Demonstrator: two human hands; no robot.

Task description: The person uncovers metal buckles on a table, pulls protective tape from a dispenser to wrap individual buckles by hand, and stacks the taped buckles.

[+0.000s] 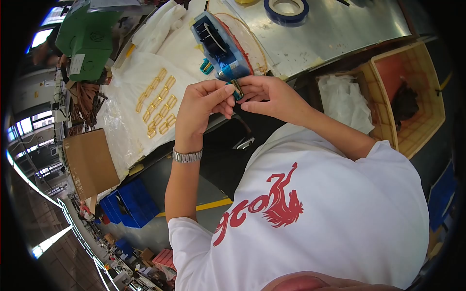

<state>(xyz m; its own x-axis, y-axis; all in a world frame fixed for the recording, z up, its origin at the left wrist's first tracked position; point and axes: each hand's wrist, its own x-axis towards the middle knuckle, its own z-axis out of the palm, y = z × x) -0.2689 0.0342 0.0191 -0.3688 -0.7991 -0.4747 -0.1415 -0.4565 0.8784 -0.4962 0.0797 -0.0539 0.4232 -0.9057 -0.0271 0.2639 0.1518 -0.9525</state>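
A white T-shirt with a red horse print is seen nearest, and a silver metal-link watch is worn on the left wrist. Beyond it, a small gold-coloured piece with teal edging is held just in front of the tape dispenser, pinched between the fingertips of the left hand and those of the right hand; neither hand is released.

The blue-grey tape dispenser with a black wheel is set on the worktable, and beside it a second teal-and-gold piece is laid. To the left, slim gold-coloured rectangular frames are arranged in slanting rows on a thin white sheet. To the right, crumpled white plastic is contained in an open wooden box.

Farther off, a roll of dark blue tape is placed on a bare metal surface, and a green metal housing is seen at upper left.
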